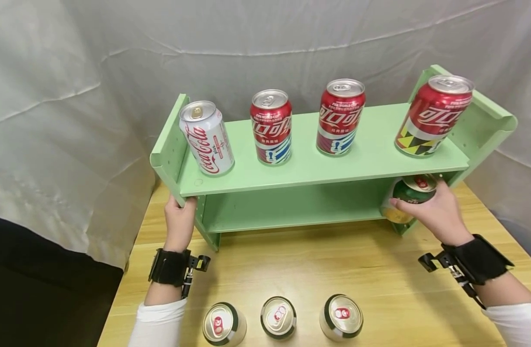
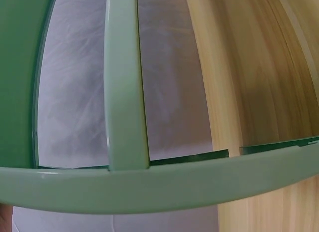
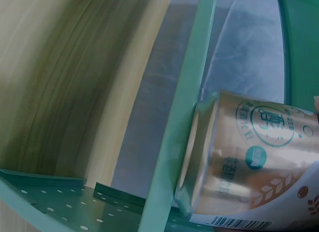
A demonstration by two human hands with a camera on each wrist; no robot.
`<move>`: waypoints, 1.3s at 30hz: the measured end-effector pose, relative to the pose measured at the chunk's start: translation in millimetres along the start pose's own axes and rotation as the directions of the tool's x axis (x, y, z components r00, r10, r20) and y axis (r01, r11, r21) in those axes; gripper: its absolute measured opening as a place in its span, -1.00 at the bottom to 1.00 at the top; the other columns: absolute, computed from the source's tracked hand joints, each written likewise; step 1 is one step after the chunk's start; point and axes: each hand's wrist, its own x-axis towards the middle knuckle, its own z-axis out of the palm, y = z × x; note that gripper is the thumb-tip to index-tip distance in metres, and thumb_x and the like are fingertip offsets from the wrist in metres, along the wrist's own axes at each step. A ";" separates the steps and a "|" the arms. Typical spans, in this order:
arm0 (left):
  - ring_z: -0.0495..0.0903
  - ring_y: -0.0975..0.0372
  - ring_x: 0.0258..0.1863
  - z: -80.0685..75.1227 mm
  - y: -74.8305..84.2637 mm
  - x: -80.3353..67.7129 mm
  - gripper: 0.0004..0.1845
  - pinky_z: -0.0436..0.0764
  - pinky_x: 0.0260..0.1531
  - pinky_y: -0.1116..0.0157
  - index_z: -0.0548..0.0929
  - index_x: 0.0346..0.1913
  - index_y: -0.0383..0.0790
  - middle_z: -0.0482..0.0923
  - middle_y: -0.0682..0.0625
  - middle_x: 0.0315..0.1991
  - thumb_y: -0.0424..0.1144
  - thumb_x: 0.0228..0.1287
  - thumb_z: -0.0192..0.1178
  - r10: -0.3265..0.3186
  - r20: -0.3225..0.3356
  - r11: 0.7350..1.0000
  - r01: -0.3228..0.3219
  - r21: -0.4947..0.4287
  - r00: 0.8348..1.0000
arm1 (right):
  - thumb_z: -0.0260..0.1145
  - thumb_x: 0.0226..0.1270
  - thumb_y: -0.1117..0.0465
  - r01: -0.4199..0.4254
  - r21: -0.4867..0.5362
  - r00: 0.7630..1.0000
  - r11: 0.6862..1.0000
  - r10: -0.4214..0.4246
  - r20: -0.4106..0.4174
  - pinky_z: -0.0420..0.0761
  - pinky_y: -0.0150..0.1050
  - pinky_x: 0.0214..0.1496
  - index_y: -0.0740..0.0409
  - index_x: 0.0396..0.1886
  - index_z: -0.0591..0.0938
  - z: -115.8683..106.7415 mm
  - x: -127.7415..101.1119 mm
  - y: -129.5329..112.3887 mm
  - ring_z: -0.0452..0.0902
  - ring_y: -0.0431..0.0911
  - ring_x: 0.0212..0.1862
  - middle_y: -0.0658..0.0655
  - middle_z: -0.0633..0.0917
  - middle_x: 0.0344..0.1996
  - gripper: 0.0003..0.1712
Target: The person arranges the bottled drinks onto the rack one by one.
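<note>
Cans [image 1: 410,194]: one gripped, four atop shelf [image 1: 304,144], three on table [image 1: 300,265].

Words on cans
Head view: white can [image 1: 209,142] at 10 o'clock says "Coca-Cola plus"; red cans [image 1: 271,132], 12 to 2 o'clock, say "FIFA WORLD CUP" and "可口". Right wrist view: gold can [image 3: 232,147] with a barcode [image 3: 240,222], 5 o'clock.
</note>
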 end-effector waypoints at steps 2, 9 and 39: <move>0.36 0.26 -0.31 -0.7 -0.4 0.0 -0.63 0.37 -0.28 0.38 0.48 0.20 -0.10 0.41 0.07 -0.33 -0.27 0.35 -0.02 -0.001 -0.002 1.000 0.001 0.000 1.000 | 0.50 0.00 0.16 0.010 0.001 1.000 1.000 -0.010 0.001 0.34 -0.62 -0.21 0.11 0.31 0.21 1.7 3.5 -0.5 0.31 -0.43 -0.14 0.03 0.40 0.00 -0.09; 0.35 0.25 -0.32 -1.4 -1.0 -0.8 -0.64 0.36 -0.29 0.37 0.50 0.17 -0.13 0.39 0.05 -0.35 -0.27 0.34 -0.02 0.005 -0.012 1.000 -0.005 0.002 1.000 | 0.49 0.01 0.21 0.009 0.039 1.000 0.999 -0.009 0.017 0.33 -0.60 -0.17 0.11 0.39 0.12 5.7 13.5 1.4 0.27 -0.38 -0.08 0.22 0.33 0.14 0.00; 0.35 0.23 -0.28 -1.9 1.6 -0.7 -0.64 0.36 -0.25 0.36 0.49 0.17 -0.14 0.40 0.00 -0.28 -0.25 0.36 -0.02 0.006 0.011 1.000 -0.006 0.010 1.000 | 0.30 -0.10 0.71 0.085 0.562 0.986 0.823 -0.149 0.068 0.23 -0.54 0.20 -0.02 0.28 0.35 19.4 52.3 -0.8 0.26 -0.26 0.20 -0.15 0.45 0.14 -0.06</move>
